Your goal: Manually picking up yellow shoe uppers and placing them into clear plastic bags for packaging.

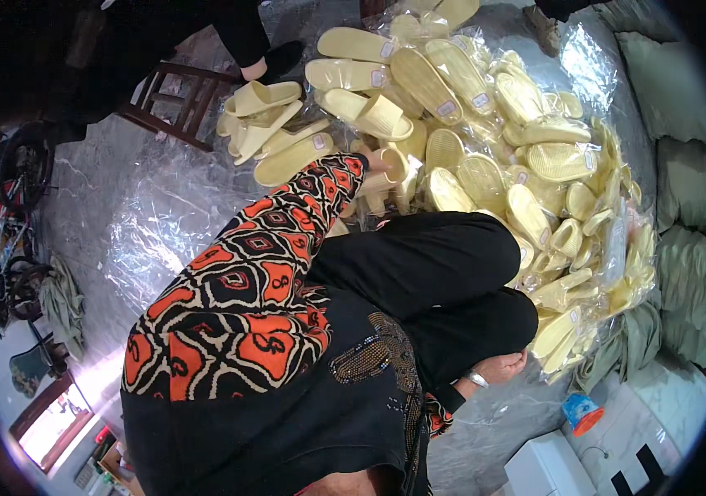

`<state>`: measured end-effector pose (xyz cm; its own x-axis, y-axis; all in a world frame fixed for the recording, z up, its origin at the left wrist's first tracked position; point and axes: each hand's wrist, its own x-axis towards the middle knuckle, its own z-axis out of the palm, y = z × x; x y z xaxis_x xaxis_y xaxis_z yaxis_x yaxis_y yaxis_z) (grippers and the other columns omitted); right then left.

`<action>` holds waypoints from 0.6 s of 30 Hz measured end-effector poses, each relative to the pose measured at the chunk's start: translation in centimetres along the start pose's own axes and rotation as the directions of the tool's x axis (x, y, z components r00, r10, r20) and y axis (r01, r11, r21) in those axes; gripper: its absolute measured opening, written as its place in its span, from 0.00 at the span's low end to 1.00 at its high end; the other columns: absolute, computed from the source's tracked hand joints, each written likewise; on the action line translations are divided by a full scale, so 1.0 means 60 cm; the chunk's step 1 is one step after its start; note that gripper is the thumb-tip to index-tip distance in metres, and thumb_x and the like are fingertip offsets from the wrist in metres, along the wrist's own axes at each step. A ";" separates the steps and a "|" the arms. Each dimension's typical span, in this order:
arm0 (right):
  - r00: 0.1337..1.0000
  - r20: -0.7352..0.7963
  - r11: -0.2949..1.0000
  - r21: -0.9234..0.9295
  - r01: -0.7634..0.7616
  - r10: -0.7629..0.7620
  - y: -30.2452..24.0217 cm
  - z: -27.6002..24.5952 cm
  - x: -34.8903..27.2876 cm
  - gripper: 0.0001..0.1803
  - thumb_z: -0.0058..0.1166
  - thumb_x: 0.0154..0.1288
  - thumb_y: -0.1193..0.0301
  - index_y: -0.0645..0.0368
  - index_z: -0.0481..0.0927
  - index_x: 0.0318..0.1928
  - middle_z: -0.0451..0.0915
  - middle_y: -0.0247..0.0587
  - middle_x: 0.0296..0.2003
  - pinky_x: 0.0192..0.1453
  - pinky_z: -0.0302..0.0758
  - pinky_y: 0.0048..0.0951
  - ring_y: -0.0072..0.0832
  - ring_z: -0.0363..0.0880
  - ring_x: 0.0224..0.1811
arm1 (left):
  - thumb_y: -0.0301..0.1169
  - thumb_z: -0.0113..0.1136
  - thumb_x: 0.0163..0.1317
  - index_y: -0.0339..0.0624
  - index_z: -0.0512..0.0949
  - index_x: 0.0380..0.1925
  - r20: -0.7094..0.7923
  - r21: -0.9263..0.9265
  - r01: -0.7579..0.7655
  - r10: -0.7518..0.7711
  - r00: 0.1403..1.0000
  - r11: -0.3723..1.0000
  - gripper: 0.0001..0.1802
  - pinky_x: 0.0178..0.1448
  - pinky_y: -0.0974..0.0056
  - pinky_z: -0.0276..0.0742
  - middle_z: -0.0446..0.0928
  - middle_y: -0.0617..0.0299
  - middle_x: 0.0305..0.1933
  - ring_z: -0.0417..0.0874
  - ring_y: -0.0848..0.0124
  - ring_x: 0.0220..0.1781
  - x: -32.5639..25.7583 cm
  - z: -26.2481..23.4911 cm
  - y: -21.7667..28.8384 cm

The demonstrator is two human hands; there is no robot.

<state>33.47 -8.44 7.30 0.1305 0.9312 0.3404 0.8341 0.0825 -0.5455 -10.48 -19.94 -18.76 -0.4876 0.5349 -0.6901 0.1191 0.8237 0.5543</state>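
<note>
My left hand (376, 163) reaches out past my patterned sleeve to a pale yellow slipper (394, 168) at the near edge of a large pile. Its fingers appear closed on that slipper, though part of them is hidden. Beyond my bent knee, my right hand (502, 367), with a silver band at the wrist, is held low beside some bagged slippers (557, 341). Its fingers are curled, and whatever may be in them is hidden. Loose slippers (262, 120) lie stacked left of the pile. Many slippers (564, 161) in the pile are in clear plastic bags.
A wooden stool (175, 107) stands at the far left, near another person's dark shoe (283, 62). Clear plastic sheeting (150, 240) covers the floor at left. Green sacks (688, 190) line the right side. A blue and orange tub (582, 413) and a white box (547, 467) stand lower right.
</note>
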 end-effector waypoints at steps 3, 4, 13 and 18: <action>0.996 -0.029 0.997 -0.004 0.081 -0.081 -0.006 0.003 0.003 0.16 0.36 0.63 0.68 0.67 0.74 0.42 0.74 0.51 0.42 0.51 0.65 0.34 0.41 0.71 0.45 | 0.44 0.63 0.45 0.40 0.68 0.49 0.038 -0.116 -0.270 0.276 0.960 0.956 0.32 0.51 0.67 0.67 0.73 0.57 0.46 0.72 0.71 0.46 -0.019 0.000 0.003; 0.994 0.002 0.993 -0.037 0.108 -0.108 -0.020 0.001 -0.001 0.16 0.36 0.64 0.69 0.68 0.74 0.41 0.75 0.51 0.41 0.51 0.66 0.33 0.41 0.72 0.44 | 0.45 0.62 0.45 0.41 0.69 0.49 0.030 -0.134 -0.258 0.264 0.964 0.957 0.32 0.51 0.66 0.68 0.73 0.57 0.46 0.72 0.70 0.45 -0.028 -0.005 -0.016; 0.988 0.010 0.981 -0.117 0.153 -0.153 0.012 0.001 -0.004 0.15 0.36 0.63 0.71 0.69 0.73 0.41 0.74 0.55 0.39 0.53 0.66 0.35 0.45 0.72 0.44 | 0.49 0.55 0.52 0.46 0.74 0.36 0.427 -0.807 0.267 0.210 0.879 0.526 0.20 0.38 0.60 0.72 0.75 0.62 0.35 0.75 0.71 0.37 -0.192 -0.217 0.177; 0.953 -0.132 0.928 -0.297 0.224 -0.272 0.055 0.032 -0.005 0.13 0.43 0.57 0.67 0.64 0.77 0.31 0.76 0.54 0.29 0.39 0.70 0.43 0.48 0.73 0.33 | 0.48 0.50 0.58 0.44 0.72 0.37 0.181 -0.935 -0.054 0.604 0.776 0.350 0.19 0.43 0.55 0.74 0.75 0.58 0.40 0.77 0.68 0.40 -0.375 -0.488 0.389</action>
<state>35.16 -7.79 3.90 -0.0320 0.8180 0.5743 0.9626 0.1798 -0.2026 -22.05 -18.24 23.33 -0.1502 0.9466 -0.2852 -0.7409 0.0832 0.6664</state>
